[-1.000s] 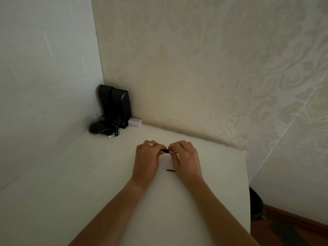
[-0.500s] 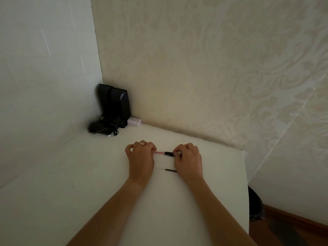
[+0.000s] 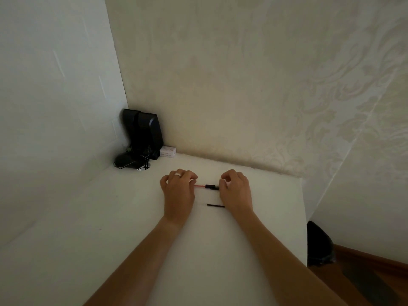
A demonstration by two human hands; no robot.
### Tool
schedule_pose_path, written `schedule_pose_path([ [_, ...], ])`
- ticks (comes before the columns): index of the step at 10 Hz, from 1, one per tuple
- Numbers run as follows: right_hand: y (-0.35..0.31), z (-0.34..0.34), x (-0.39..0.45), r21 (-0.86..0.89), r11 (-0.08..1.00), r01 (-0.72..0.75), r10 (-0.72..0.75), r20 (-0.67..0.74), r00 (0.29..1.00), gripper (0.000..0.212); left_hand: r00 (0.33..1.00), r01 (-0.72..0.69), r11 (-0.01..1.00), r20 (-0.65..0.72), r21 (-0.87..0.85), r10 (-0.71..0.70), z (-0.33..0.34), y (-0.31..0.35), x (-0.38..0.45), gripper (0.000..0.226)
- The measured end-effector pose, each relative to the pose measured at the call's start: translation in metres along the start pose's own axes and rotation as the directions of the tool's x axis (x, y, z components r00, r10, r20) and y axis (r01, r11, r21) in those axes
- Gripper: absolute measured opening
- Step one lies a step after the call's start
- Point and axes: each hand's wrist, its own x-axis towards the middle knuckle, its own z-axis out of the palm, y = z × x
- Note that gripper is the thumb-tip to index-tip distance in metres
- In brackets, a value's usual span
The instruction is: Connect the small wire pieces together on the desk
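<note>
A thin red wire piece with a black connector [image 3: 208,186] stretches between my two hands, just above the white desk [image 3: 132,217]. My left hand [image 3: 178,191], with a ring on one finger, pinches the red end. My right hand [image 3: 236,191] pinches the black connector end. A second short black wire piece [image 3: 215,205] lies loose on the desk just below, between my wrists. Whatever my fingers hide of the wire ends cannot be seen.
Two black speakers [image 3: 143,131] stand in the far left corner with a dark tangle of cables [image 3: 130,161] in front and a small white box [image 3: 168,151] beside them. The desk's right edge [image 3: 303,217] drops to a wooden floor with a dark object [image 3: 319,244].
My hands have moved apart, left hand leftward and right hand rightward. The red wire between them, hidden at first, now shows stretched out with its black connector.
</note>
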Motion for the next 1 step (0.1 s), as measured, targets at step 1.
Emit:
schedule_pose_path([
  [1, -0.0127, -0.0291, 0.0043, 0.202, 0.979, -0.038, 0.060, -0.106, 0.993, 0.009, 0.997, -0.037, 0.998, -0.070, -0.053, 0.033, -0.0229, 0.0135, 0.0014, 0.012],
])
